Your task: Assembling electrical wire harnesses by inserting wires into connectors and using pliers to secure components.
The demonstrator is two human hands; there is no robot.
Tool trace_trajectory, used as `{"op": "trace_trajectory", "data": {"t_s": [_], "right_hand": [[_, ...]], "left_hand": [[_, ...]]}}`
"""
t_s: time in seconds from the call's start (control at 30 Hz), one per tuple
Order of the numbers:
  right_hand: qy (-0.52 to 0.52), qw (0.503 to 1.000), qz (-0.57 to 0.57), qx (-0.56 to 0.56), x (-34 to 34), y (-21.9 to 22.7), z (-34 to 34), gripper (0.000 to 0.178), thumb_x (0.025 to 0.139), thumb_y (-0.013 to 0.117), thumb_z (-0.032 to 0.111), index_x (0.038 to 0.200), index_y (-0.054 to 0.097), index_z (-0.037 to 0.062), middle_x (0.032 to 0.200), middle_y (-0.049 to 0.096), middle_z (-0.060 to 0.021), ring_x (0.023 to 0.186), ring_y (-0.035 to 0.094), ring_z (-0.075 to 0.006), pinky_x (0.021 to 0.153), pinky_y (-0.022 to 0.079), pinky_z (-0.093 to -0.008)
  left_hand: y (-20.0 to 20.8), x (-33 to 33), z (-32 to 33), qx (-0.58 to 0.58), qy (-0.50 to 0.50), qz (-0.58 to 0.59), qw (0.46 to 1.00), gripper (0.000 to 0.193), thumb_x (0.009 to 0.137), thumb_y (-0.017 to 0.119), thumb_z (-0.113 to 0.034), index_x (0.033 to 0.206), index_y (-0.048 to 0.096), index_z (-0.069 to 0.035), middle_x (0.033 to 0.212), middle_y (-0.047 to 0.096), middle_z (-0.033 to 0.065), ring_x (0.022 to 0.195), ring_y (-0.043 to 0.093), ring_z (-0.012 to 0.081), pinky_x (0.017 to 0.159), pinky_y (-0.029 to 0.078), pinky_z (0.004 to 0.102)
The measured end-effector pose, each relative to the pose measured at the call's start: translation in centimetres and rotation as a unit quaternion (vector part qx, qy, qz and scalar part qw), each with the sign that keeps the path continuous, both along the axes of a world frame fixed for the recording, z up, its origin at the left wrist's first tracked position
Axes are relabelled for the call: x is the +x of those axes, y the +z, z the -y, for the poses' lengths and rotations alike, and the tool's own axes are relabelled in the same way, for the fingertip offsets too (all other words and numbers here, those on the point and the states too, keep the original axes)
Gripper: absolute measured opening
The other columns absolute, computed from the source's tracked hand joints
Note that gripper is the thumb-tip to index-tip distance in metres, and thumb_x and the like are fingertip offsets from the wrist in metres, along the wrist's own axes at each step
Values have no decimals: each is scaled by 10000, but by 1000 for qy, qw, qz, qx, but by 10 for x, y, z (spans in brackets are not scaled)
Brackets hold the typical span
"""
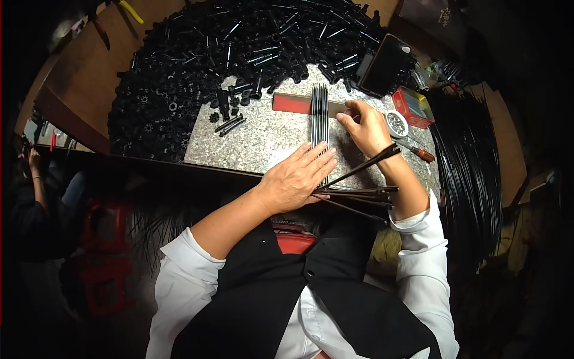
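Note:
My left hand (296, 179) lies with its fingers stretched flat across the lower part of a row of thin dark rods (319, 113). The rods lie side by side, pointing away from me, over a flat grey-and-red strip (291, 103). Several dark stems with flared ends (376, 158) fan out to the right from beneath this hand, past the bench's front edge. At the strip's right end my right hand (366, 124) is closed, thumb and forefinger pinching it; its other fingers are curled and partly hidden.
A large heap of black tubular parts (179, 72) covers the back and left of the speckled board (239, 149). To the right are a phone (384, 64), a red box (412, 107), a white dish (396, 123), a screwdriver (421, 153) and long black strands (469, 173). Another person's hand (34, 160) shows far left.

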State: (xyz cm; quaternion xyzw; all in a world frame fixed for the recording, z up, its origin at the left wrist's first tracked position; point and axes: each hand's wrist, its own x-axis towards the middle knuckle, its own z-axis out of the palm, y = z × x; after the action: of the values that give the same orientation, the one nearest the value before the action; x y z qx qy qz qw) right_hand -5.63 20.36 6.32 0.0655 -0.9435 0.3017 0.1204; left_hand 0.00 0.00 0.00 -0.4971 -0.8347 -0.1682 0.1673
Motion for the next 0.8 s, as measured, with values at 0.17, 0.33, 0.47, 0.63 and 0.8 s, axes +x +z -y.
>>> {"op": "trace_trajectory", "data": {"t_s": [0.17, 0.33, 0.47, 0.63, 0.8], "right_hand": [[34, 998, -44, 34, 18, 7, -6, 329, 809, 706, 135, 1064, 612, -51, 902, 647, -151, 810, 633, -241, 745, 501, -332], [-30, 981, -123, 144, 8, 23, -51, 269, 818, 687, 130, 1028, 638, -30, 960, 636, -165, 905, 630, -272, 781, 502, -362], [-99, 965, -127, 209, -20, 30, -124, 197, 811, 665, 109, 968, 655, -10, 980, 628, -160, 926, 613, -330, 804, 490, -403], [-147, 937, -43, 313, -64, 25, -199, 160, 774, 672, 97, 912, 683, 17, 936, 661, -187, 870, 633, -354, 769, 502, -415], [-187, 931, 40, 312, -82, 21, -207, 160, 735, 677, 55, 893, 695, 45, 930, 672, -183, 892, 646, -340, 768, 515, -406]], "left_hand": [[4, -1, 9, 13, -10, 10, 1000, 655, 787, 673, -357, 1293, 495, 21, 1393, 454, 159, 1344, 370, 297, 1109, 299, 431], [11, 1, 1, 1, 42, 57, 997, 746, 756, 716, -417, 1361, 445, -75, 1455, 335, 201, 1371, 274, 399, 1106, 275, 492], [18, -1, -4, -60, 45, 65, 995, 981, 657, 689, -641, 1410, 381, -91, 1485, 284, 204, 1378, 214, 446, 1107, 231, 539], [19, -5, -4, -106, 59, 44, 992, 951, 669, 689, -622, 1405, 398, -94, 1494, 297, 161, 1398, 219, 392, 1119, 209, 530], [21, -5, -9, -89, 68, 80, 991, 929, 691, 714, -575, 1413, 388, -89, 1501, 286, 160, 1411, 167, 404, 1114, 206, 555]]}}
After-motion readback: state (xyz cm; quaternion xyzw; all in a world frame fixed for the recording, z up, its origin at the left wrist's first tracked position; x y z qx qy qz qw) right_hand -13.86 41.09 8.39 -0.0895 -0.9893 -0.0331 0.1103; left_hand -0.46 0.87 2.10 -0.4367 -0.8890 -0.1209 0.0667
